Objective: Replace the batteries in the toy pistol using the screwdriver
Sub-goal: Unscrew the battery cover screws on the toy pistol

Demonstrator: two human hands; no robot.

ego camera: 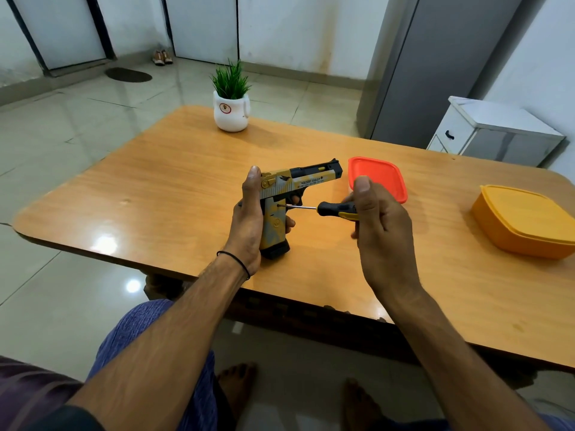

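Presently, a seated person works at a low wooden table (174,169), and the toy pistol (289,194) serves as the reference for all else. The left hand (249,219) is clamped on the pistol's grip from the rear, thumb raised along the back of the slide; fingertips show at the front of the grip and at the trigger guard. The pistol stands upright over the table, barrel pointing to the person's right, its black base at or just above the tabletop; contact cannot be confirmed. The finish is yellow and grey, with a black top on the slide.

To the right of the pistol, the right hand (379,219) is closed on the black-and-yellow handle of a screwdriver (326,209). The shaft lies level, its tip set against the upper side of the grip, just below the trigger.

Beyond the screwdriver hand lies a red lid (385,175), flat on the table. Farther right of the pistol, well apart, sits a closed yellow box (525,222). Behind the pistol, near the table's far edge, stands a potted plant (231,101) in a white pot. A black band (236,262) circles the left wrist.
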